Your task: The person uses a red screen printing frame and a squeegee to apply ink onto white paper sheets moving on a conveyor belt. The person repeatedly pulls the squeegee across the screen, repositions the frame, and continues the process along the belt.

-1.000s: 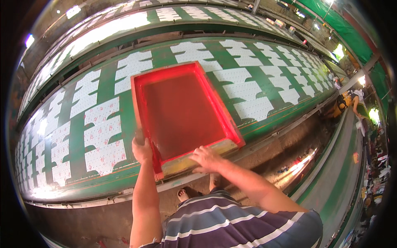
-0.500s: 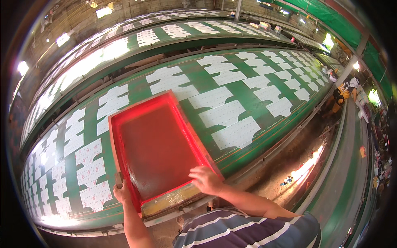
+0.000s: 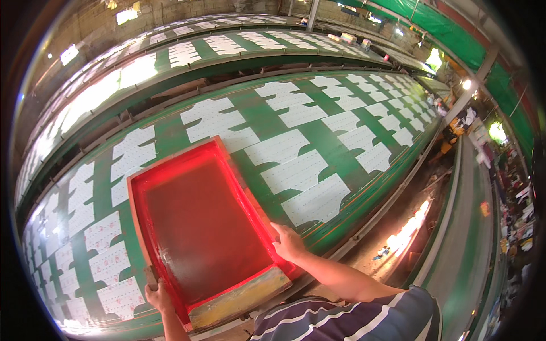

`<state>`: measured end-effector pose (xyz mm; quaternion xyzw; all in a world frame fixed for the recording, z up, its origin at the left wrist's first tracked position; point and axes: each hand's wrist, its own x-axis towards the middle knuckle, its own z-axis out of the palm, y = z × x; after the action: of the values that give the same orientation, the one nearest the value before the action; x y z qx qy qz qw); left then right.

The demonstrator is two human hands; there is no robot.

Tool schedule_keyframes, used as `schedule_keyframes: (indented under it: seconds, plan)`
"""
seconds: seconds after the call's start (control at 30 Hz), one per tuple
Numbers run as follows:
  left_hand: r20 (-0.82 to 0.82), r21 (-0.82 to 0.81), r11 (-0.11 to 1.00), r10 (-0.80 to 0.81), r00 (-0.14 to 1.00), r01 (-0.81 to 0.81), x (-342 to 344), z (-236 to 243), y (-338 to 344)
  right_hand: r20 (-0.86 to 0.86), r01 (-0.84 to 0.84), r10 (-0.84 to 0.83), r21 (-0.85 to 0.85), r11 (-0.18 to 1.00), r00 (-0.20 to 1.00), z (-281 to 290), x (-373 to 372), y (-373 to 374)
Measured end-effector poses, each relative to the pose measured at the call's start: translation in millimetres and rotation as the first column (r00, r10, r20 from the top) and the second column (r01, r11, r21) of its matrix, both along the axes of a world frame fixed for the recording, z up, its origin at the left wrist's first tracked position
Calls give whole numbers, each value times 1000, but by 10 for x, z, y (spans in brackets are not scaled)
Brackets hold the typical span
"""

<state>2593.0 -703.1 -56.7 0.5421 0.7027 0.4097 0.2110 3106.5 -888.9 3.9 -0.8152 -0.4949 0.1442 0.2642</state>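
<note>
On the green counter (image 3: 318, 142), your left hand (image 3: 157, 296) and right hand (image 3: 289, 243) clench the red screen frame (image 3: 202, 227): rigid, bulky, ink-slick; grip opposite rails.

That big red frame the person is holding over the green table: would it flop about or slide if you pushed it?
The red frame probably stays stiff: its straight rails keep their shape with only the left hand and right hand at its near end. It likely slides rather than rolls, lying flat on the green table. Its wet-looking red surface may be slippery and smear.
</note>
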Motion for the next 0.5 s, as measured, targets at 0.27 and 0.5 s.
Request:
schedule_keyframes:
  seconds: [0.27,0.5]
  plan:
    - [102,-47,999,-4,995,9,66,144,-88,25,44,-47,112,993,999,80,-95,114]
    - [200,-161,987,25,979,8,35,296,-8,40,-41,31,261,965,999,469,-14,67]
